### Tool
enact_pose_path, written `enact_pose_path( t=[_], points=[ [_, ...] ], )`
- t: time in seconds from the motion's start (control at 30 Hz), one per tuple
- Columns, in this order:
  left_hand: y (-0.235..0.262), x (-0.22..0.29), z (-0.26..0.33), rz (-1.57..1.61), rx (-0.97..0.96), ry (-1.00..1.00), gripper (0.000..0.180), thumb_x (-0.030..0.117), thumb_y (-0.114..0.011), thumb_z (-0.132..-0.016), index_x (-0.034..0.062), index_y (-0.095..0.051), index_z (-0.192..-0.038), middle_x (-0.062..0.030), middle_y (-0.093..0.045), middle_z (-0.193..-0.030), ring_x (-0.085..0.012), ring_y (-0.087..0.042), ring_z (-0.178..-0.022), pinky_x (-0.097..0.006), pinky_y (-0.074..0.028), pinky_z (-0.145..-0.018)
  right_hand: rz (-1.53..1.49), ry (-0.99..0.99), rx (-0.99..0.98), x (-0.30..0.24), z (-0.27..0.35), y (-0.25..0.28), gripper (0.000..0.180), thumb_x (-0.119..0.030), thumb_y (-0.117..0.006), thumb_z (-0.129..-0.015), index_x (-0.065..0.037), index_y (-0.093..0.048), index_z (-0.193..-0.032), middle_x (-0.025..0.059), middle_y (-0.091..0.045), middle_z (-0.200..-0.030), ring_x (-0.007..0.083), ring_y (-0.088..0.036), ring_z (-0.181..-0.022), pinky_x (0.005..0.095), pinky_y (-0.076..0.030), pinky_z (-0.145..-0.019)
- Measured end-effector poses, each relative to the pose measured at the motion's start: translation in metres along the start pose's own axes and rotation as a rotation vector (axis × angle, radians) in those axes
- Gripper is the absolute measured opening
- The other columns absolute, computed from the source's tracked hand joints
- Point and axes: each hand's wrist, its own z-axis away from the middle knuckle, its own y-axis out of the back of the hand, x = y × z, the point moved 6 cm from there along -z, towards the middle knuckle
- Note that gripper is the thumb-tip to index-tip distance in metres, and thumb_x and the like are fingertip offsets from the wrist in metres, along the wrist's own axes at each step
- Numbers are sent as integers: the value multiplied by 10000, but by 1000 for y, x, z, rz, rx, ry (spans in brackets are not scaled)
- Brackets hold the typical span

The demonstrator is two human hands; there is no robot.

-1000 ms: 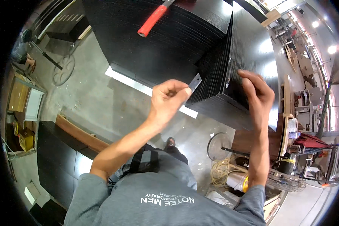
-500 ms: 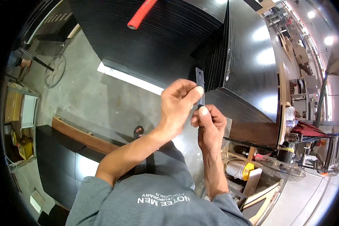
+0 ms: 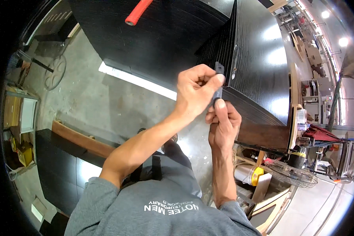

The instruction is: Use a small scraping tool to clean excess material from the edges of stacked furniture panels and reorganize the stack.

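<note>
Between my two hands is a narrow, flat dark-grey strip with a hole near its far end. My left hand pinches it at the middle between thumb and fingers. Just below, my right hand closes on its near end, where a small dark piece shows beside the thumb. Both hands are close to the corner of a black wood-grain panel stack, which has a pale chipped mark on its edge. A red tubular handle lies on the black board beyond my hands.
A wire fan guard and a white bucket with a yellow part are at the right. Black panels with a brown edge board stand at left. Another person's hand shows at the far left.
Both hands have moved right and slightly away from me with the strip, nearer the panel corner. My view and feet have shifted a little.
</note>
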Motion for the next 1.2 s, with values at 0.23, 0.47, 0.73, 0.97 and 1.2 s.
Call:
enact_pose_path(
  t=[0.23,0.47,0.73,0.97,1.2],
  points=[
    [24,-29,10,-31,103,81,178,62,-683,-877,6,-604,-728,33,-551,-618,-16,-455,-555,-213,-360,-483,-13,-202,77,34,8,4,265,-228,-658,-933,-27,-666,-759,29,-632,-674,86,-538,-566,237,-411,-543],
    [1,0,-1,-29,31,-47,166,101,-712,-872,43,-626,-743,66,-522,-616,-2,-406,-549,-195,-305,-478,-51,9,12,1,0,-4,293,-230,-655,-941,-9,-652,-748,31,-610,-654,85,-514,-554,232,-380,-535],
    [39,-59,15,-132,154,45,178,52,-665,-867,-2,-590,-715,26,-547,-599,-26,-440,-533,-225,-337,-456,-18,-231,67,58,9,6,281,-266,-694,-914,-43,-662,-747,18,-616,-645,87,-512,-543,236,-380,-520],
    [0,2,5,4,31,-101,178,106,-701,-889,48,-607,-749,74,-503,-614,6,-384,-551,-192,-290,-478,-11,25,-2,1,-1,4,276,-215,-659,-940,-23,-646,-742,25,-604,-627,78,-484,-511,227,-360,-492],
    [36,-58,20,-77,149,35,191,56,-676,-873,16,-574,-717,37,-506,-590,-23,-431,-534,-222,-332,-451,22,-187,28,56,8,11,282,-256,-696,-909,-36,-664,-735,17,-580,-591,80,-474,-507,243,-359,-494]
  ],
)
